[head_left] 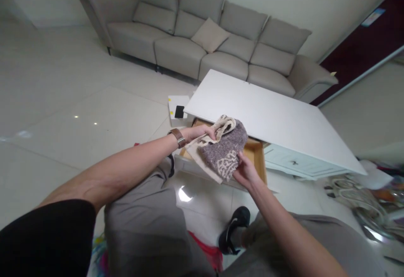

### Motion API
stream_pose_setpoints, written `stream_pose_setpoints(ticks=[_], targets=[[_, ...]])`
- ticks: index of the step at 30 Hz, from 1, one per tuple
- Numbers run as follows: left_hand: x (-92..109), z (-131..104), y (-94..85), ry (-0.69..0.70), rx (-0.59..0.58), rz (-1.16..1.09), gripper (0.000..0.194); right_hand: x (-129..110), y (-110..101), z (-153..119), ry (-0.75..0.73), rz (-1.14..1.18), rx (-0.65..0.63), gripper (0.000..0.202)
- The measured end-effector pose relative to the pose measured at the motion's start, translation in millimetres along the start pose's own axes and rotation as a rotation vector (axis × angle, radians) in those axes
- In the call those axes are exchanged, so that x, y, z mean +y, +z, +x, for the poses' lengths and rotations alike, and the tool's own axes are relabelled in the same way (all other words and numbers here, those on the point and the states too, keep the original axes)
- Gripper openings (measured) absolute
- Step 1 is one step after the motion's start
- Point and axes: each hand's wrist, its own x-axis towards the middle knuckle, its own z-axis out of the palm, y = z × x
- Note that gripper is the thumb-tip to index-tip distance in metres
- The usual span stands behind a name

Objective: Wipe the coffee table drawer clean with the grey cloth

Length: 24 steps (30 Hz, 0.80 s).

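Note:
A folded towel [222, 155], purple-brown with a cream pattern and cream border, is held between both hands above an open drawer [257, 159]. My left hand [202, 132] grips its upper left edge, with the thumb on top and part of the fingers hidden by the cloth. At the lower right, my right hand [244, 171] holds the towel's edge, its fingers partly underneath. The drawer has a light wooden inside and is pulled out from a white coffee table [271, 121]. Most of the drawer's inside is hidden by the towel.
A grey sofa [176, 54] with a beige cushion [210, 35] stands behind the table. A white box [174, 119] with a black square sits at the table's left end. Coiled hoses or cords [353, 193] lie at right. Red cloth [208, 251] lies between my legs.

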Motion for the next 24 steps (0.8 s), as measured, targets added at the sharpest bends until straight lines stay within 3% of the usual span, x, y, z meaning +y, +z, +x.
stream_pose_setpoints(ticks=[3,6,9,14,17,20,22,24], targets=[[14,11,16.1,0.079,-0.036,-0.403,0.052,-3,4,-6,0.009,0.455,0.084,0.034],[21,16,25.3,0.241,-0.055,-0.585,0.063,-9,-3,-17,0.054,0.761,0.111,0.025],[24,17,28.1,0.309,-0.036,-0.549,0.069,-16,-6,-36,0.124,0.843,0.09,0.027],[30,17,22.1,0.164,-0.152,-0.558,0.038,-20,-1,-61,0.185,0.864,0.13,0.023],[26,19,15.2,0.17,-0.028,-0.392,0.032,-21,-8,-66,0.16,0.827,0.217,0.021],[14,23,8.8,0.053,0.117,0.049,0.043,-23,-31,-63,0.069,0.735,0.36,0.021],[6,27,8.1,-0.017,0.079,0.332,0.05,-22,-54,-58,-0.013,0.655,0.492,0.023],[-2,31,13.3,-0.056,-0.047,0.494,0.051,-20,-80,-51,-0.111,0.553,0.67,0.028]])
